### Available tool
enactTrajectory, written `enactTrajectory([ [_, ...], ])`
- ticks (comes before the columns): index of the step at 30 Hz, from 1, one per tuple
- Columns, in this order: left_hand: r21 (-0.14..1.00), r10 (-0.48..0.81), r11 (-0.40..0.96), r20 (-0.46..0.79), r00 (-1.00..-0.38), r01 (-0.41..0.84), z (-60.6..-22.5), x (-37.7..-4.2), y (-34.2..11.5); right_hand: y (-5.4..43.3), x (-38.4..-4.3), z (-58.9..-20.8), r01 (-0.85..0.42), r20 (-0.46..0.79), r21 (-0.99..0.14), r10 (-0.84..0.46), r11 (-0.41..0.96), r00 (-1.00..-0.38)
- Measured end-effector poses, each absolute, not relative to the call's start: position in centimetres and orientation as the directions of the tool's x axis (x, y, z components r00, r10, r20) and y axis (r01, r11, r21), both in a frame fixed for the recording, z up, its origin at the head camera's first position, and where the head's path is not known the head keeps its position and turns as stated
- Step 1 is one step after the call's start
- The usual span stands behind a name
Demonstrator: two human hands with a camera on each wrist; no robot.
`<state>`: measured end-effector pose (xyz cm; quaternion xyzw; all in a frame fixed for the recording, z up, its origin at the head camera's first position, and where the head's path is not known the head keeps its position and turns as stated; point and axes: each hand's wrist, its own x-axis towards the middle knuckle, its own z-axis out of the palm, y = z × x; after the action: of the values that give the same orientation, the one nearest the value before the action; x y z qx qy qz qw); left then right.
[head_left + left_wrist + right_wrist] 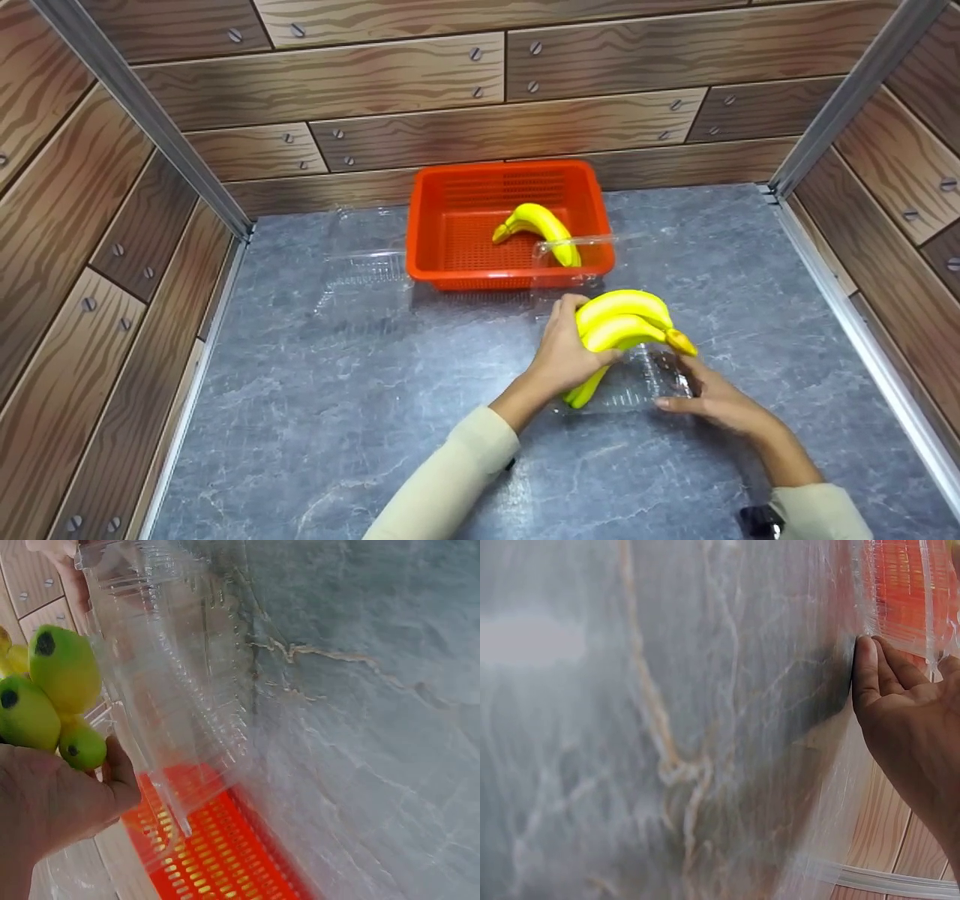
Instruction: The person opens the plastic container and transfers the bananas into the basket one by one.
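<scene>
My left hand (566, 349) grips a bunch of yellow bananas (626, 319) with green tips. The bunch hangs over a clear plastic container (637, 386), its stem end pointing right. In the left wrist view the dark-spotted banana tips (64, 667) stick out past my left hand (60, 795). My right hand (724, 401) holds the container at its right side, thumb at the near corner. Seen from the right wrist, the fingers of my right hand (907, 697) are close together at the container's edge. The container's raised clear lid (574, 241) stands toward the basket.
Behind the container stands a red-orange plastic basket (442, 274) with another banana bunch (541, 221) inside. More clear plastic packaging (367, 281) lies left of the basket. Wood-patterned walls (405, 71) enclose the grey marbled surface (337, 435) at the back and sides.
</scene>
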<state>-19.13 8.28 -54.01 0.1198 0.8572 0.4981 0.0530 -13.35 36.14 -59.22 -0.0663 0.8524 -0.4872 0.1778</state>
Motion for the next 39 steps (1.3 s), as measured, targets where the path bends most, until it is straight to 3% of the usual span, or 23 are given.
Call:
enactTrajectory([
  [9,0.915,0.237,0.395,-0.019,-0.971,0.079,-54.0,-18.4,5.8,35.9,-13.4,-59.4,0.043,-0.205,-0.895,-0.324,0.444,-0.924],
  [16,0.899,0.248,0.41,0.055,-0.967,0.157,-54.2,-18.9,2.7,35.8,-13.7,-59.9,0.024,-0.161,-0.935,-0.365,0.354,-0.917],
  [21,0.915,0.232,0.357,0.107,-0.967,0.187,-54.5,-19.5,0.4,35.9,-13.4,-60.0,0.041,-0.178,-0.93,-0.349,0.365,-0.92],
  [28,0.949,0.115,0.262,0.152,-0.982,0.177,-54.5,-20.6,-2.6,35.7,-13.4,-59.9,0.052,-0.196,-0.919,-0.337,0.391,-0.921],
  [39,0.965,-0.12,0.241,0.133,-0.984,0.101,-54.0,-22.8,-5.8,35.8,-13.2,-59.8,0.056,-0.197,-0.916,-0.323,0.396,-0.926],
])
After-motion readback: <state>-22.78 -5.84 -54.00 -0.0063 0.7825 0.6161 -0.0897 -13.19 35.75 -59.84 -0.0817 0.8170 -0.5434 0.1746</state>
